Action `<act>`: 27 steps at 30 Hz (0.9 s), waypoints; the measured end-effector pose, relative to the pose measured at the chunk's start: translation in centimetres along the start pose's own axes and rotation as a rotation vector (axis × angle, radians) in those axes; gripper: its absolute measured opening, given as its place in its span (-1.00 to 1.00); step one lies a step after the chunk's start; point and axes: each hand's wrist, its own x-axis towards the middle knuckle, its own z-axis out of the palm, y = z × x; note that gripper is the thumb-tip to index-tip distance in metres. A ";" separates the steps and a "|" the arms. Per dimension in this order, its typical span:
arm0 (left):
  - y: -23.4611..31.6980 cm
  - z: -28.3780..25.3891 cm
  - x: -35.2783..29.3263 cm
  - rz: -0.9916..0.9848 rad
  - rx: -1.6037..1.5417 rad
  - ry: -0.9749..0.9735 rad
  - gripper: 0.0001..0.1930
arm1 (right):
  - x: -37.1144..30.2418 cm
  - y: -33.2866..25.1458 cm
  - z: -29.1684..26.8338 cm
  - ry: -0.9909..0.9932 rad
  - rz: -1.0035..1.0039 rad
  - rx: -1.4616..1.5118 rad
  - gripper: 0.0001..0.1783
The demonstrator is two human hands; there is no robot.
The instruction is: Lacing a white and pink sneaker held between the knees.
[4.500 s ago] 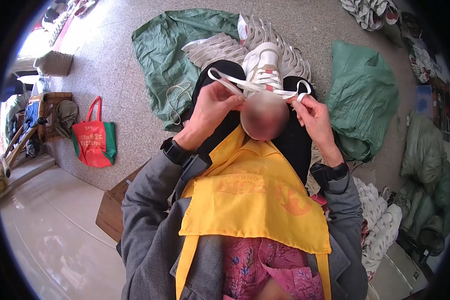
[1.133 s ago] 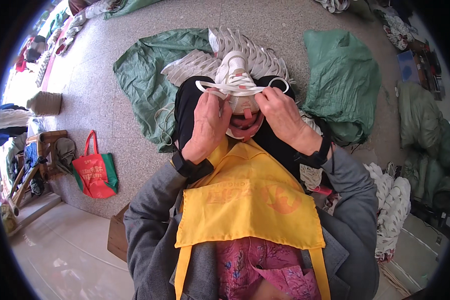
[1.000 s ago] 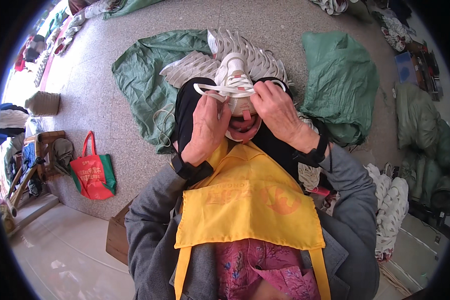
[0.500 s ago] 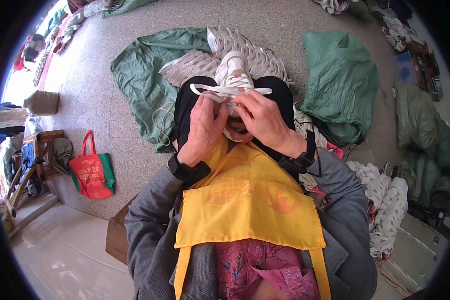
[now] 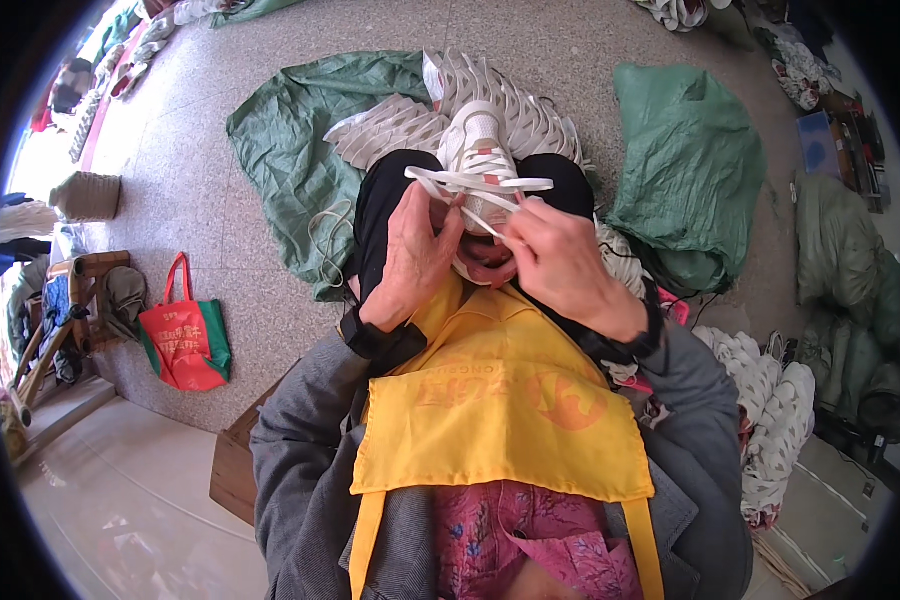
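A white sneaker point(image 5: 476, 150) with pinkish trim stands toe-away between my black-trousered knees, its pink inside facing me. White shoelace point(image 5: 470, 182) crosses its upper part, with loops sticking out to both sides. My left hand point(image 5: 416, 245) is closed at the shoe's left side, thumb and fingers pinching the lace near the eyelets. On the right, my right hand point(image 5: 560, 260) pinches a strand of the lace and holds it taut away from the shoe. The fingertips of both hands partly hide the lace ends.
Rows of white shoe uppers point(image 5: 390, 132) lie beyond my knees on a green sheet point(image 5: 290, 150). A full green sack point(image 5: 685, 170) stands at right, more white shoe pieces point(image 5: 770, 410) nearer. Leftward are a red-green bag point(image 5: 184, 340), a basket point(image 5: 86, 197) and a wooden chair point(image 5: 90, 290).
My right hand has moved right and toward me, drawing a lace strand out from the shoe. My left hand has stayed almost in place beside the shoe.
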 end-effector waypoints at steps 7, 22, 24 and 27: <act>1.1 -0.1 0.2 -0.024 -0.007 -0.008 -0.85 | -4.8 0.5 -2.9 -0.111 0.252 0.202 -0.94; -0.1 -0.1 1.4 -0.242 -0.394 0.001 -0.84 | -1.3 5.8 -0.4 0.119 0.175 0.144 -0.84; 0.2 -1.0 1.4 -0.224 -0.455 -0.014 -0.88 | -1.2 5.2 -0.4 0.144 0.143 0.158 -0.84; 2.5 -2.5 1.7 -0.242 -0.487 -0.075 -0.92 | -1.4 4.2 -1.4 0.025 0.205 0.250 -0.83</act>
